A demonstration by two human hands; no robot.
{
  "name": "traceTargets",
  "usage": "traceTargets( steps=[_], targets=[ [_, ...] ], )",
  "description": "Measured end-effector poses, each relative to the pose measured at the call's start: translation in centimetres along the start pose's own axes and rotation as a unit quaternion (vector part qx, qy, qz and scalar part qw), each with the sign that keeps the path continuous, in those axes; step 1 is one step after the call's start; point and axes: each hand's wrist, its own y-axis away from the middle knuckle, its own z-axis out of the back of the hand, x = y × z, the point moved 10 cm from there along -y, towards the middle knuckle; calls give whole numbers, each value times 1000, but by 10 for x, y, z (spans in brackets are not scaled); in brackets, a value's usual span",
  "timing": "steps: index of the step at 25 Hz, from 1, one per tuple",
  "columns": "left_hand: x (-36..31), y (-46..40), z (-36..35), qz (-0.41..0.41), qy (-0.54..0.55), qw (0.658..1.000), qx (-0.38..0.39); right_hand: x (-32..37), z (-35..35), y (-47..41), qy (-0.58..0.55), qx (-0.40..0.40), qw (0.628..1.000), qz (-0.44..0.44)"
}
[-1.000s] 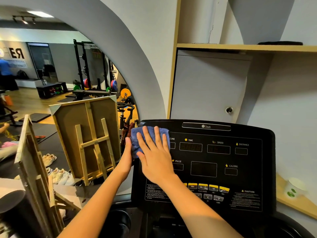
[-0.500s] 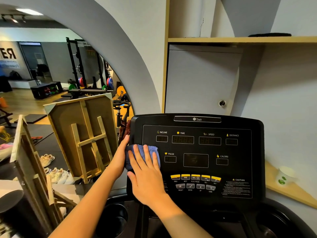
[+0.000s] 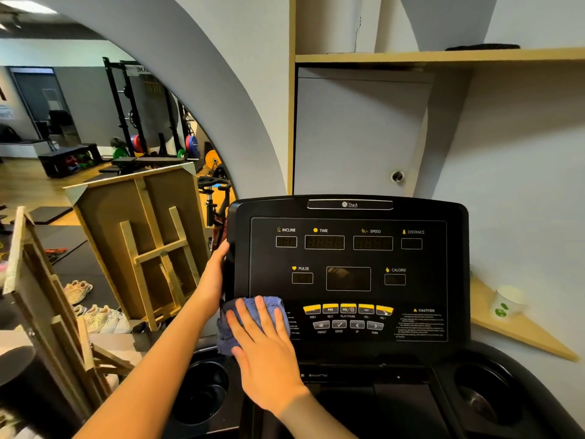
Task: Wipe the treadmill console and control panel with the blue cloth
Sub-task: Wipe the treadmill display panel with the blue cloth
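The right hand (image 3: 269, 353) presses the blue cloth (image 3: 250, 321) flat, fingers straight, at the console (image 3: 348, 280)'s 7 o'clock corner. The left hand (image 3: 218, 274) grips the 9 o'clock edge. The person should sweep lightly toward 3 o'clock across the yellow buttons (image 3: 348, 309), overlapping strokes.

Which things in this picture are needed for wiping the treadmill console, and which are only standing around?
Needed:
- blue cloth, under the flat right hand
- console, with its yellow buttons
- left hand, gripping the console's left edge

Only standing around:
- paper cup on the wooden ledge
- wooden easels
- shoes on the floor
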Motion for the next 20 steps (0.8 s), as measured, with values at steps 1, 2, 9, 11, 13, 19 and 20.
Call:
traceTargets(
  steps=[1, 2, 9, 11, 13, 19, 20],
  targets=[
    [0, 0, -1, -2, -4, 1000, 2, 0, -3, 4, 1, 6, 1000, 2],
    [0, 1, -1, -6, -7, 1000, 2, -1, -5, 8, 2, 9, 1000, 4],
    [1, 5, -3, -10, -16, 1000, -2, -15, -13, 27, 12, 27, 1000, 8],
    [2, 6, -4, -7, -14, 1000, -3, -20, -14, 32, 20, 32, 999, 9],
    [2, 6, -4, -6, -16, 1000, -3, -25, -13, 37, 27, 33, 999, 12],
    [-1, 7, -4, -22, -25, 999, 0, -41, -7, 50, 41, 27, 998, 26],
    [-2, 8, -4, -26, -29, 999, 2, -44, -6, 52, 41, 24, 998, 27]
  ],
)
